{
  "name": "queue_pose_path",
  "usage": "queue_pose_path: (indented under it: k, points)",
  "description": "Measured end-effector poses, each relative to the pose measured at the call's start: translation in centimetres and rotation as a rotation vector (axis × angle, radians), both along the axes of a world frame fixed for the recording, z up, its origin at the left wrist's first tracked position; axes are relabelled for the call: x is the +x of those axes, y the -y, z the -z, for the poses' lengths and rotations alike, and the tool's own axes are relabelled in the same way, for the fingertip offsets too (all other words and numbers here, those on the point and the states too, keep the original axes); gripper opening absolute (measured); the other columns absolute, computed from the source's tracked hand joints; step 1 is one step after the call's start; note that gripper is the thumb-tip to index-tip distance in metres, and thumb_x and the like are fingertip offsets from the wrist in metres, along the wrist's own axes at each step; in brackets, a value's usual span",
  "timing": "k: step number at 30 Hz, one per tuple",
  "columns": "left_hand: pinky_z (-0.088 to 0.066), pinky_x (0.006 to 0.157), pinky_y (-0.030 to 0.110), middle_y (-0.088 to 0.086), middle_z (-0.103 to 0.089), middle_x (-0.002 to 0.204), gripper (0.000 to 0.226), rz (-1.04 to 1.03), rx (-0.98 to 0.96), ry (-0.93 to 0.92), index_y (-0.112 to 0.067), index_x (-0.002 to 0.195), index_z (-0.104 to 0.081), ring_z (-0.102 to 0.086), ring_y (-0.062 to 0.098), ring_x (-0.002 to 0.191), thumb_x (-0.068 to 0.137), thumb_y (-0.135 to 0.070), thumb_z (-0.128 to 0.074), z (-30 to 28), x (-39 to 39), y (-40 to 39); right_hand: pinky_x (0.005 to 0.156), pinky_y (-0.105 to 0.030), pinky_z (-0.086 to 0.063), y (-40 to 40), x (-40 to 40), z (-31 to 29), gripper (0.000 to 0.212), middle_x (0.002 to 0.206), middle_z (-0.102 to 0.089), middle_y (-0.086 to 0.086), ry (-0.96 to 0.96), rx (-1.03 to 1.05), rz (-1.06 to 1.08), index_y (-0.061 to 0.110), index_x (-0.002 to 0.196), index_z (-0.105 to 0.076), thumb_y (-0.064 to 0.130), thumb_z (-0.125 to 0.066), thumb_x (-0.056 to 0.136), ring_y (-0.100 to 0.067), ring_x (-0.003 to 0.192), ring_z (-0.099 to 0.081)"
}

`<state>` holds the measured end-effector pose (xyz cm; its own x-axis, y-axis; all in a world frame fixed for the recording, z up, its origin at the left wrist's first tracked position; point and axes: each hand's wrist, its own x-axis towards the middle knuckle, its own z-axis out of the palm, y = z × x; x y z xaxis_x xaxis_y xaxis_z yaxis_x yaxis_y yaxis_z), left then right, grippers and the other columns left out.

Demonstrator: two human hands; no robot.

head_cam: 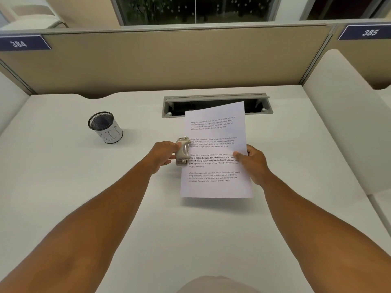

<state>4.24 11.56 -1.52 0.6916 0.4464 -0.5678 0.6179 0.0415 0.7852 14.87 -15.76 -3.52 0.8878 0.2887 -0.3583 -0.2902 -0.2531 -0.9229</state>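
Your right hand [252, 163] pinches the sheet [215, 149] steady so your left hand [163, 155], gripping the hole punch [182, 152], can bite its edge.

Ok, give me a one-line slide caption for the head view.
Left hand grips a hole punch at the left edge of a printed sheet that the right hand holds.

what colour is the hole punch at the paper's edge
The hole punch is pale beige-grey with silvery metal parts, best seen in head view.
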Motion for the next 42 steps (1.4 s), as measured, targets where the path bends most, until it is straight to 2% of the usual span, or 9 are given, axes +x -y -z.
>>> queue_pose_path:
  k: [6, 11, 15, 17, 21, 25, 28, 38, 42]
  points:
    - [-0.047, 0.079, 0.03, -0.002, -0.07, 0.098, 0.018, 0.011, 0.009, -0.019, -0.018, 0.093, -0.063, -0.066, 0.009, 0.082, 0.095, -0.036, -0.064, 0.6, -0.2, 0.5, 0.083, -0.039, -0.058, 0.3, -0.2, 0.5, 0.016, 0.101, -0.073, 0.001, -0.021, -0.013, -0.003, 0.025, 0.098, -0.069, 0.014, -0.068, 0.086, -0.024, 0.091, -0.071]
    - [-0.043, 0.073, 0.027, 0.002, -0.069, 0.104, 0.017, 0.03, 0.041, -0.058, -0.014, 0.096, -0.062, -0.067, 0.014, 0.084, 0.095, -0.031, -0.065, 1.6, -0.8, 1.0, 0.084, -0.04, -0.057, 0.5, -0.5, 1.0, 0.015, 0.099, -0.073, 0.001, -0.044, -0.017, -0.008, 0.027, 0.092, -0.068, 0.012, -0.068, 0.087, -0.025, 0.09, -0.07]
    - [-0.042, 0.071, 0.027, 0.003, -0.069, 0.103, 0.016, 0.043, 0.054, -0.075, -0.015, 0.092, -0.063, -0.069, 0.019, 0.088, 0.094, -0.03, -0.066, 2.1, -1.0, 1.3, 0.087, -0.043, -0.057, 0.7, -0.6, 1.6, 0.016, 0.106, -0.073, -0.006, -0.063, -0.028, -0.002, 0.02, 0.1, -0.069, 0.011, -0.068, 0.087, -0.025, 0.089, -0.069]
    - [-0.041, 0.068, 0.025, 0.004, -0.069, 0.102, 0.016, 0.039, 0.06, -0.076, -0.015, 0.087, -0.062, -0.068, 0.019, 0.087, 0.094, -0.03, -0.066, 2.2, -1.1, 1.4, 0.087, -0.043, -0.057, 0.7, -0.7, 1.8, 0.017, 0.106, -0.073, -0.007, -0.071, -0.024, -0.003, 0.019, 0.101, -0.069, 0.01, -0.067, 0.087, -0.025, 0.089, -0.069]
    - [-0.041, 0.067, 0.025, 0.005, -0.07, 0.106, 0.017, 0.041, 0.072, -0.09, -0.013, 0.095, -0.064, -0.069, 0.019, 0.088, 0.094, -0.03, -0.065, 2.6, -1.2, 1.6, 0.089, -0.045, -0.056, 0.8, -0.8, 2.2, 0.016, 0.104, -0.072, -0.007, -0.081, -0.029, -0.013, 0.018, 0.101, -0.069, 0.01, -0.067, 0.087, -0.026, 0.089, -0.068]
    - [-0.042, 0.067, 0.025, 0.005, -0.07, 0.106, 0.015, 0.03, 0.08, -0.103, -0.014, 0.095, -0.064, -0.067, 0.018, 0.088, 0.094, -0.029, -0.065, 2.8, -1.2, 1.7, 0.09, -0.045, -0.056, 1.0, -0.9, 2.6, 0.019, 0.107, -0.072, -0.007, -0.089, -0.039, -0.023, 0.016, 0.105, -0.068, 0.01, -0.067, 0.087, -0.028, 0.094, -0.069]
    - [-0.042, 0.067, 0.025, 0.006, -0.07, 0.107, 0.015, 0.029, 0.076, -0.109, -0.014, 0.094, -0.064, -0.068, 0.018, 0.088, 0.093, -0.029, -0.065, 2.9, -1.2, 1.7, 0.087, -0.042, -0.057, 1.0, -1.0, 2.9, 0.017, 0.107, -0.073, -0.007, -0.095, -0.039, -0.016, 0.019, 0.102, -0.068, 0.011, -0.067, 0.087, -0.025, 0.091, -0.069]
    - [-0.044, 0.065, 0.024, 0.004, -0.071, 0.098, 0.017, 0.007, 0.073, -0.129, -0.015, 0.088, -0.065, -0.068, 0.016, 0.08, 0.09, -0.031, -0.069, 3.2, -1.4, 1.8, 0.092, -0.047, -0.055, 0.8, -1.0, 3.5, 0.023, 0.11, -0.072, -0.008, -0.136, -0.018, -0.021, 0.014, 0.109, -0.068, 0.009, -0.067, 0.087, -0.031, 0.101, -0.069]
    - [-0.044, 0.065, 0.024, 0.005, -0.07, 0.093, 0.016, 0.004, 0.079, -0.142, -0.013, 0.088, -0.065, -0.068, 0.017, 0.078, 0.09, -0.029, -0.068, 3.4, -1.5, 2.0, 0.089, -0.044, -0.056, 0.9, -1.0, 3.9, 0.022, 0.109, -0.072, -0.007, -0.146, -0.027, -0.015, 0.016, 0.108, -0.068, 0.009, -0.067, 0.087, -0.029, 0.097, -0.069]
